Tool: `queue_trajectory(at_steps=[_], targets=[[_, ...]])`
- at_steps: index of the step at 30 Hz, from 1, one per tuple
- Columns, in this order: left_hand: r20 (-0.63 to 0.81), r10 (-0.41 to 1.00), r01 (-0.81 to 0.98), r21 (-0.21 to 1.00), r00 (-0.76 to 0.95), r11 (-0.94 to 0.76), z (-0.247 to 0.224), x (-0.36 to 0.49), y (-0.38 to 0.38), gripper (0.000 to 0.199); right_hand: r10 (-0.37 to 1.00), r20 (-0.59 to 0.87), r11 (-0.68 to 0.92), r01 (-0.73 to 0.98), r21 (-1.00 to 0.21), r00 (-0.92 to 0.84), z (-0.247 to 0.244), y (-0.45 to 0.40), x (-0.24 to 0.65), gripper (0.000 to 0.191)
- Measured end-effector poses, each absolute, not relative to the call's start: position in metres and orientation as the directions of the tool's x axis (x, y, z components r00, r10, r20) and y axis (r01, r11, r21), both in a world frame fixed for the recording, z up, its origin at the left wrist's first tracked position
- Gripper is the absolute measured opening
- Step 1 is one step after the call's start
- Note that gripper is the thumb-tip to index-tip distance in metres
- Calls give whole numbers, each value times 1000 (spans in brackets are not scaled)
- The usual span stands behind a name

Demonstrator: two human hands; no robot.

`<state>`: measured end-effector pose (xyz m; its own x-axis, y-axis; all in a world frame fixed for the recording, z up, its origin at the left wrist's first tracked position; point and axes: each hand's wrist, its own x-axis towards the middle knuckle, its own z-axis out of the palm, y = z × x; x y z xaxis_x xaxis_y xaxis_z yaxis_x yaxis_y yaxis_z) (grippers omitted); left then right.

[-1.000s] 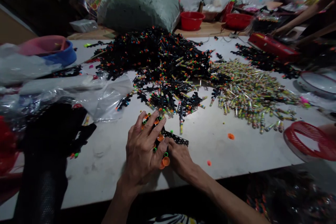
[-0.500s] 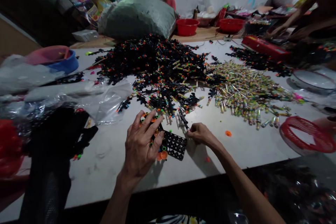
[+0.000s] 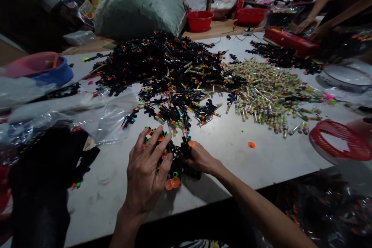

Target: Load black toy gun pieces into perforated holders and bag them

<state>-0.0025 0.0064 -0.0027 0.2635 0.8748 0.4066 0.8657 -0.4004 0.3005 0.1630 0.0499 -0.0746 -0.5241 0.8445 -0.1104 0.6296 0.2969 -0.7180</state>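
My left hand [image 3: 147, 166] lies palm down with fingers stretched out over a cluster of toy parts. Orange cups [image 3: 173, 183] and green rings [image 3: 174, 174] show beside its thumb. Closed around a small black toy gun [image 3: 185, 146], my right hand [image 3: 200, 158] is over a black tray with round holes [image 3: 193, 173]. Most of the tray is hidden by the hands and parts. An orange piece [image 3: 191, 143] shows at the right thumb; I cannot tell whether it belongs to the gun. Just beyond the hands spreads a heap of black toy guns [image 3: 162, 60].
Small clear tubes [image 3: 261, 89] with yellowish contents lie in a pile at right. A red basket [image 3: 322, 139] sits by the right edge. Plastic bags [image 3: 110, 118] and a blue basin [image 3: 62, 71] are at left. A person's hands [image 3: 308, 25] work at far right.
My right hand has moved left and brought the black toy gun over the tray. The left hand stays over the parts. The whole view has shifted slightly.
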Motion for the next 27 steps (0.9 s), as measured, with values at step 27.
queue_trajectory(at_steps=[27], targets=[[464, 803, 910, -20, 375, -413, -7, -45, -15, 41, 997, -57, 30, 959, -283, -47, -79, 94, 290, 6]])
